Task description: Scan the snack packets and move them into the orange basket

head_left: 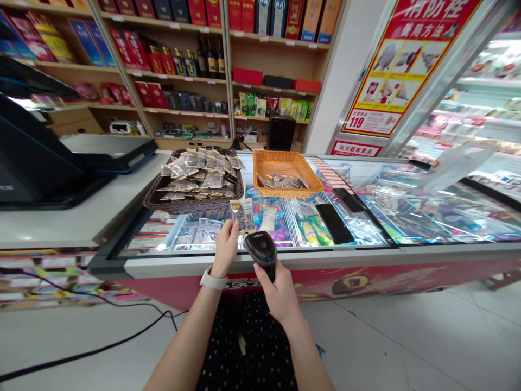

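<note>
My left hand [226,245], with a white watch on the wrist, pinches a small clear snack packet [243,214] and holds it upright over the glass freezer lid [366,220]. My right hand [279,290] grips the handle of a black barcode scanner [261,250], whose head sits just below and to the right of the packet. Behind the packet stands a dark wicker basket [195,202] heaped with several similar packets. To its right an orange wicker basket [287,174] holds a few packets at its front.
Two black phones [334,222] lie on the freezer lid right of the baskets. A black checkout terminal [44,157] stands on the white counter at left, with cables trailing on the floor. Shelves of boxes and bottles fill the back wall. A chilled display case is at right.
</note>
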`<state>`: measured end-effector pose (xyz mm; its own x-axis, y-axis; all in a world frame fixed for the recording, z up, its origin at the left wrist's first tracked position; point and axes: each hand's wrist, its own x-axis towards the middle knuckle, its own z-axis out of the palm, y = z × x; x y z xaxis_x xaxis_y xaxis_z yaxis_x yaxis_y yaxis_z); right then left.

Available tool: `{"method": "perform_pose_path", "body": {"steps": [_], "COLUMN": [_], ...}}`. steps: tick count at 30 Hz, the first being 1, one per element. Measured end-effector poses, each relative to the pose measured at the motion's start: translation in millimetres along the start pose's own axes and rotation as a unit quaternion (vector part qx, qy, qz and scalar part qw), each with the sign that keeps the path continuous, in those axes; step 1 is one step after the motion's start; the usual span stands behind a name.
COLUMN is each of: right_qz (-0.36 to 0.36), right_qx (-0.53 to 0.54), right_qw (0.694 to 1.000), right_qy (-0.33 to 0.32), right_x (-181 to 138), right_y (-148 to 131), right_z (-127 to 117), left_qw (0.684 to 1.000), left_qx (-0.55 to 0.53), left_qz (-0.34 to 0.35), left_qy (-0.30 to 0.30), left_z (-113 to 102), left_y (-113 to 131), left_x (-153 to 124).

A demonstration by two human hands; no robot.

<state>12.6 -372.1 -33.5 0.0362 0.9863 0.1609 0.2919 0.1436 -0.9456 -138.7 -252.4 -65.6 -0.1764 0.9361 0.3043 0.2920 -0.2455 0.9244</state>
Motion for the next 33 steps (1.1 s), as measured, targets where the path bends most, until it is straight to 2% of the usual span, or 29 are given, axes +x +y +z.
{"method": "perform_pose_path", "body": {"steps": [10, 19, 24, 28, 31, 33], "right_qz": [-0.005, 0.001, -0.003, 0.005, 0.003, 0.001], "right_qx": [0.012, 0.011, 0.013, 0.03, 0.042, 0.052], "right_qw": [0.999, 1.0, 0.999, 0.996, 0.994, 0.993], "right_qy": [0.032, 0.029, 0.032, 0.078, 0.099, 0.106], "right_x": [-0.2, 0.1, 2.6, 5.3, 6.0, 5.5], "right_y": [-1.5, -0.5, 5.7, 11.1, 12.9, 13.4], "right_z": [4.3, 4.0, 0.8, -2.9, -6.6, -9.5], "left_qw": [1.0, 1.0, 0.999, 0.999, 0.998, 0.999], "left_qx": [0.014, 0.024, -0.019, -0.024, -0.028, -0.048], "left_qz": [0.008, 0.013, 0.006, 0.031, 0.039, 0.002], "left_qy": [-0.003, -0.007, 0.026, 0.035, 0.04, 0.018], "left_z": [1.4, 1.8, -0.8, 3.5, 20.7, 38.1], "left_y": [2.4, 2.9, 10.8, 29.9, 50.5, 63.6], "left_x": [-3.4, -3.6, -3.1, 24.3, 67.8, 100.0]}}
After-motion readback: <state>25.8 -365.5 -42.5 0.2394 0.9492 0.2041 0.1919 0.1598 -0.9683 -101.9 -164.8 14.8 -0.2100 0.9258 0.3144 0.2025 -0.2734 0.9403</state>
